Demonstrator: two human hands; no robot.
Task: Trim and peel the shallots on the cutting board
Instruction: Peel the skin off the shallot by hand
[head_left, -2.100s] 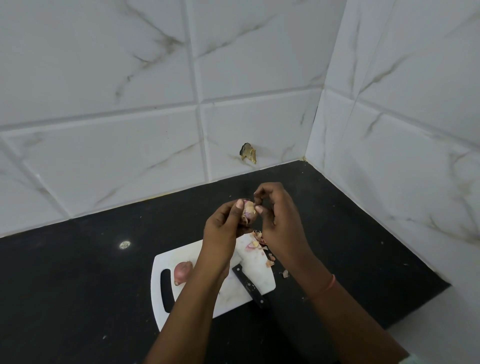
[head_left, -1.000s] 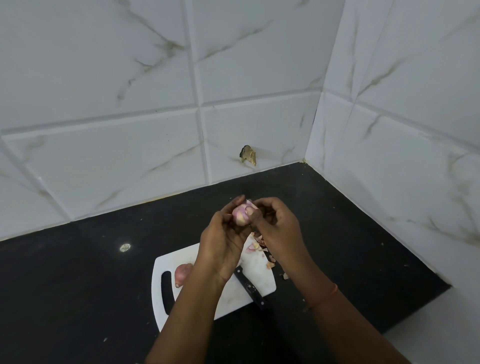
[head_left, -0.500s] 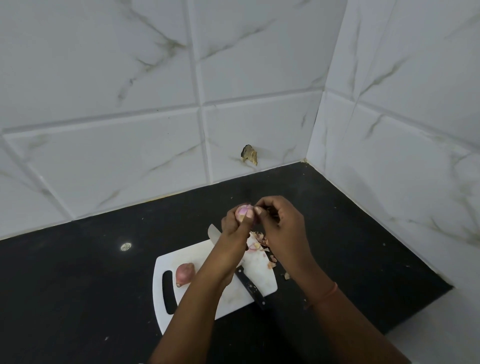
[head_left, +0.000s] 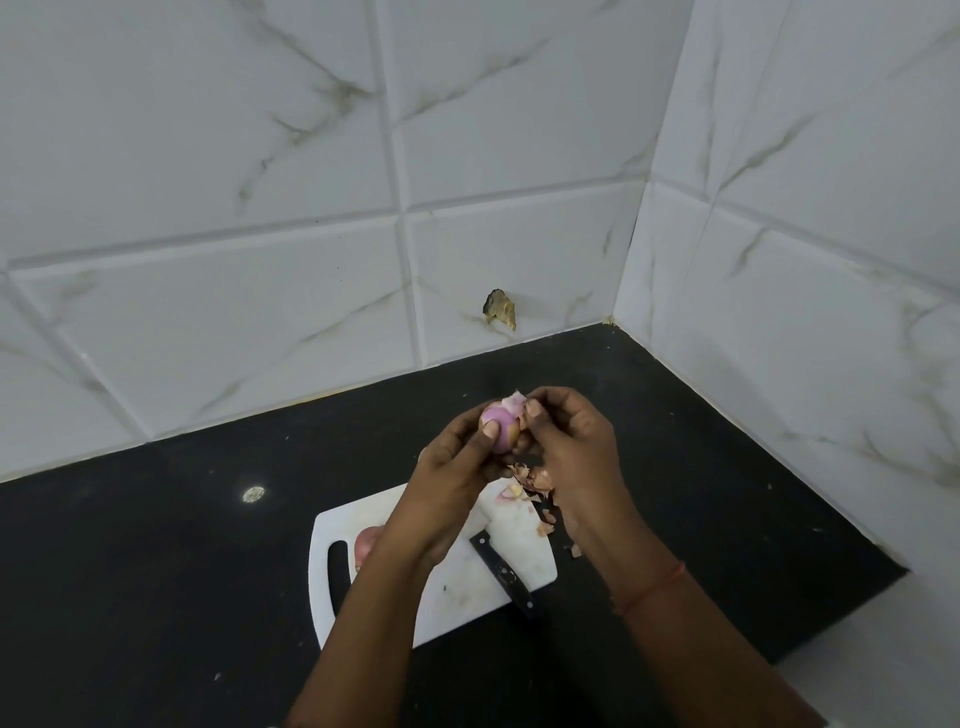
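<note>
Head view looks down on a black counter (head_left: 156, 545) in a tiled corner, where a person is peeling a shallot (head_left: 496, 423) held up in the air, above the far edge of a white cutting board (head_left: 467, 587). The left hand (head_left: 452, 467) has its grip curled round the bulb, thumb pressed on its pink, already bared side. The right hand (head_left: 566, 431) pinches a pale flap of skin (head_left: 517, 400) at the top of it. A second shallot (head_left: 366, 540), with its skin on, lies on the board near the handle slot, half hidden behind the left forearm. A black-handled knife (head_left: 501, 574) rests on the board's right part, its handle poking over the near edge; the blade is mostly hidden under the left hand. Loose peelings (head_left: 535, 483) sit on the board's far right corner, with a few scraps off it on the counter.

What I'd worry about: the bared surface looks slick, so a hard tug on that flap could pop the bulb out of the left hand onto the counter. The flap may also tear short and leave papery bits stuck near the root. And that overhanging knife handle sits right below both forearms, so a dropped wrist could knock it off the board.
</note>
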